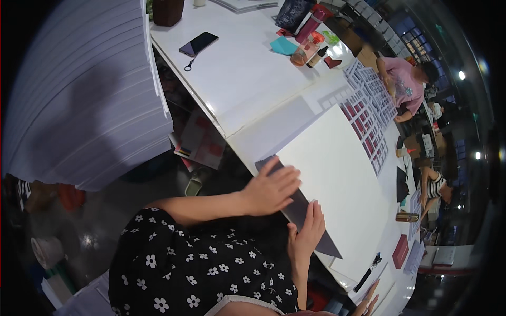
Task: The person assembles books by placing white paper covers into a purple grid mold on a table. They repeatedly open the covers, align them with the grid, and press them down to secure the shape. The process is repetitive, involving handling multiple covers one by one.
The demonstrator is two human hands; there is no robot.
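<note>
A large white board or sheet lies on the white table, with a grey strip along its edge nearest me. My left hand rests on the far-left part of this strip, its fingers stretched out and spread over the border with the white sheet. Lower down, my right hand lies on the same strip, fingers straight and pointing away from me. Neither hand grips anything. Parts of the strip are hidden under both hands.
Tall stacked white sheets stand at the left. A phone, a pink bottle and white lattice frames are on the table. A co-worker in pink stands beyond. Another person's hand shows at lower right.
</note>
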